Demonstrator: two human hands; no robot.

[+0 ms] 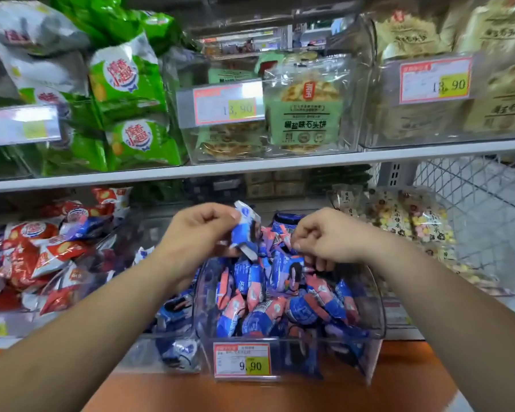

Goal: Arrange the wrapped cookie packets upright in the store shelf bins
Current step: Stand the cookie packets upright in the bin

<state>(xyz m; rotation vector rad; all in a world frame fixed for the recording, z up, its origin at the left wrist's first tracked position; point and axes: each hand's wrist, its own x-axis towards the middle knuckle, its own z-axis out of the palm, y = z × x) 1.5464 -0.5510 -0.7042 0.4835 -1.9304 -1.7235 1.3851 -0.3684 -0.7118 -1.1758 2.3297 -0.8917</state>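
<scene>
A clear plastic bin [375, 316] on the lower shelf holds several blue-and-pink wrapped cookie packets [268, 307], lying jumbled and tilted. My left hand [197, 233] grips one blue-and-white packet [246, 230] and holds it upright above the back of the bin. My right hand [324, 236] reaches into the bin from the right, its fingers curled and pinching the top of a packet [289, 263] in the pile. A 9.90 price tag [242, 359] hangs on the bin's front.
Red-and-white snack packets [42, 254] fill the bin to the left. A bag of pastel sweets [411, 224] sits to the right by a wire basket [473, 209]. Green bags and cracker packs stand on the shelf above [250, 166].
</scene>
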